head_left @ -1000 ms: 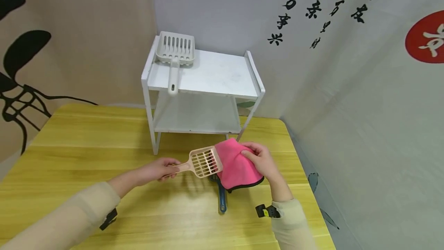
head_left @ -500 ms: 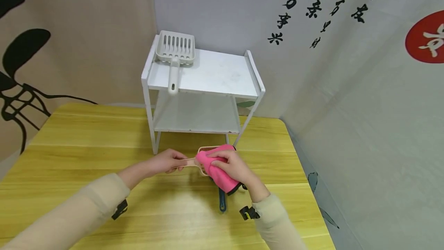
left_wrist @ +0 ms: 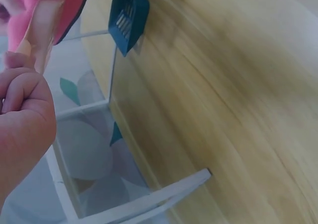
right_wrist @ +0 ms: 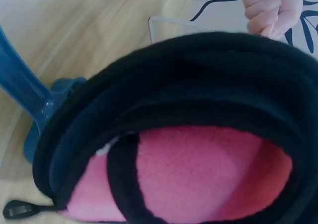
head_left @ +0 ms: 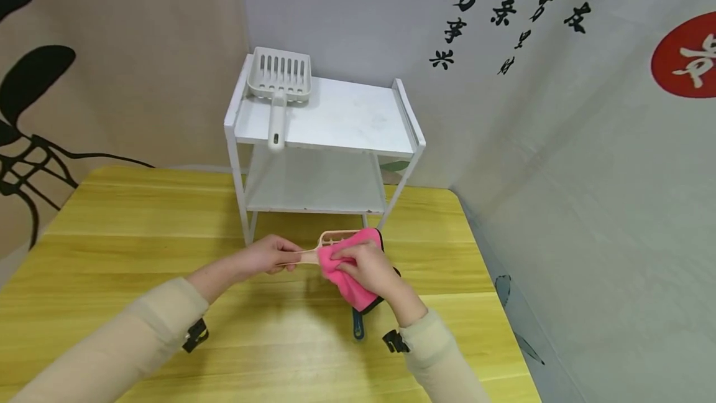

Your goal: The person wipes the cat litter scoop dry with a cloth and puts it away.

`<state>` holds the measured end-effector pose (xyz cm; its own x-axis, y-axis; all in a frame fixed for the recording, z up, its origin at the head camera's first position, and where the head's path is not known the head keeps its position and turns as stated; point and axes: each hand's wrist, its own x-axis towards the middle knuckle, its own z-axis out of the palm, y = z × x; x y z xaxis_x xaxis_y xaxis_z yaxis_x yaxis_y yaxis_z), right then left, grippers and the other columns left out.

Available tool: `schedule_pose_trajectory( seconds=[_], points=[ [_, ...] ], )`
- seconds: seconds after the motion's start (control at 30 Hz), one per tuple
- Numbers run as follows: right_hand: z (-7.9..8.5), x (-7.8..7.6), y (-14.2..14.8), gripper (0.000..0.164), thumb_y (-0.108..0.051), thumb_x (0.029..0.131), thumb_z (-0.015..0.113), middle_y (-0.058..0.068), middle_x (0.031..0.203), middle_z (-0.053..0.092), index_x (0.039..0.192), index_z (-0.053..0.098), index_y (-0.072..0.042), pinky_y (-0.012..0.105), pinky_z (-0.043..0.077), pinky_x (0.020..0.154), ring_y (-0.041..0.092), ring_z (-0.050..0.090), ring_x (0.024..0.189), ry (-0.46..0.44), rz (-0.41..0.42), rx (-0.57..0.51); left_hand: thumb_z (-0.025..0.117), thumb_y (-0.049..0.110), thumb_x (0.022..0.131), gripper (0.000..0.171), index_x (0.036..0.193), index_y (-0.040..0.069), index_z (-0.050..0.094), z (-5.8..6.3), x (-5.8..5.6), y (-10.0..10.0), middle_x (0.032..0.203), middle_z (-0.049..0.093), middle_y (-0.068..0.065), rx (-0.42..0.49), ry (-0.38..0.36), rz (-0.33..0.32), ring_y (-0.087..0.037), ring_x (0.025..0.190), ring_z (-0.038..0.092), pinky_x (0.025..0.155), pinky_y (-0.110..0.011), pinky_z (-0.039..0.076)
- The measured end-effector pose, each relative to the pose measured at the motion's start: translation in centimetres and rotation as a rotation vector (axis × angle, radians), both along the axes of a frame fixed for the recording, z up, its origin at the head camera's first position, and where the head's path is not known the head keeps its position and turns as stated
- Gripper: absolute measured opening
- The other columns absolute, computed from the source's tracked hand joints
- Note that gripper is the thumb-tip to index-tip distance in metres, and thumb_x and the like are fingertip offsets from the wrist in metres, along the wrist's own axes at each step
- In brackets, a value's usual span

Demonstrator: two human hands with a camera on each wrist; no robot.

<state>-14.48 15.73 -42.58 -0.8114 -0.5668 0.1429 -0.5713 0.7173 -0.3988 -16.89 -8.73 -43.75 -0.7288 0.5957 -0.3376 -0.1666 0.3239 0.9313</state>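
My left hand grips the handle of a beige slotted litter scoop, held above the table. Over the scoop's head lies a pink cloth with black edging, which my right hand pinches and presses there. Most of the slots are covered by it. Below the cloth, a blue litter scoop rests on the table, its handle pointing toward me. Folds of the cloth fill the right wrist view and hide my right hand.
A white two-tier rack stands at the back of the wooden table. On its top shelf, at the left, lies a light grey litter scoop, handle overhanging the front edge. Printed curtains hang behind.
My right hand has moved left, bringing the cloth from the scoop's right edge over its head. My left hand has shifted slightly right with the beige scoop. The grey scoop stays put.
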Motion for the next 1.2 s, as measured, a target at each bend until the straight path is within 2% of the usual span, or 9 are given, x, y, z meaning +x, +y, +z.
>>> schedule_pose_trajectory(
  seconds=[0.17,0.33,0.5,0.73,0.87,0.97,1.07,1.2],
  points=[
    [0.0,-0.3,0.4,0.011,-0.014,0.084,0.069,-0.004,0.092,0.073,0.093,0.075,-0.016,0.040,0.042,0.096,0.014,0.067,0.091,0.038,-0.041,0.142,0.047,0.013,0.097,0.033,0.120,-0.008,0.058,0.2,0.0,-0.2,0.067,0.054,0.002,0.000,0.001,-0.007,-0.003,0.043,0.025,0.046,-0.018,0.023],
    [0.1,-0.3,1.1,0.014,-0.013,0.083,0.069,-0.005,0.091,0.073,0.095,0.075,-0.018,0.043,0.039,0.097,0.016,0.067,0.091,0.028,-0.079,0.192,0.046,0.013,0.098,0.035,0.123,-0.008,0.056,0.1,0.0,-0.5,0.066,0.053,0.003,-0.008,-0.013,-0.016,-0.003,0.044,0.026,0.046,-0.018,0.023],
    [0.7,-0.5,2.5,0.017,-0.011,0.082,0.070,0.000,0.092,0.074,0.097,0.075,-0.014,0.047,0.035,0.103,0.019,0.069,0.092,0.050,-0.104,0.159,0.047,0.016,0.098,0.038,0.126,-0.009,0.053,0.2,-0.1,-0.9,0.068,0.053,0.002,0.014,-0.009,-0.016,-0.004,0.044,0.024,0.047,-0.021,0.022],
    [1.6,-1.1,5.5,0.020,-0.013,0.081,0.070,0.006,0.092,0.073,0.100,0.074,-0.010,0.049,0.034,0.105,0.019,0.070,0.086,0.082,-0.262,0.029,0.047,0.016,0.098,0.037,0.123,-0.010,0.054,0.2,0.1,-2.0,0.066,0.050,0.004,0.001,-0.013,-0.013,-0.004,0.044,0.023,0.046,-0.019,0.022],
    [2.5,-1.1,6.1,0.021,-0.011,0.083,0.069,0.010,0.092,0.073,0.102,0.073,-0.008,0.049,0.034,0.106,0.022,0.070,0.087,0.088,-0.303,-0.053,0.049,0.014,0.097,0.034,0.118,-0.011,0.057,0.0,0.4,-2.2,0.066,0.051,0.005,-0.019,-0.021,-0.027,-0.003,0.044,0.024,0.046,-0.018,0.022],
    [3.4,-1.0,5.1,0.021,-0.009,0.083,0.069,0.010,0.090,0.073,0.103,0.073,-0.007,0.048,0.034,0.106,0.022,0.070,0.084,0.098,-0.268,-0.117,0.050,0.013,0.096,0.033,0.118,-0.011,0.057,-0.1,0.5,-1.9,0.065,0.052,0.004,-0.035,-0.032,-0.031,-0.002,0.044,0.024,0.046,-0.018,0.022],
    [3.6,-1.0,3.3,0.021,-0.008,0.082,0.069,0.008,0.088,0.073,0.103,0.073,-0.008,0.048,0.034,0.105,0.021,0.070,0.080,0.122,-0.173,-0.131,0.050,0.013,0.095,0.034,0.118,-0.011,0.057,0.0,0.5,-1.3,0.063,0.051,0.005,-0.057,-0.031,-0.036,-0.003,0.043,0.023,0.045,-0.017,0.022],
    [2.5,-1.0,0.7,0.020,-0.012,0.084,0.068,0.002,0.094,0.073,0.103,0.073,-0.012,0.048,0.036,0.104,0.016,0.069,0.085,0.146,-0.047,0.009,0.052,0.014,0.095,0.031,0.113,-0.008,0.062,0.1,0.4,-0.3,0.061,0.051,0.005,-0.086,0.013,-0.057,-0.003,0.042,0.024,0.044,-0.017,0.022]
  ],
)
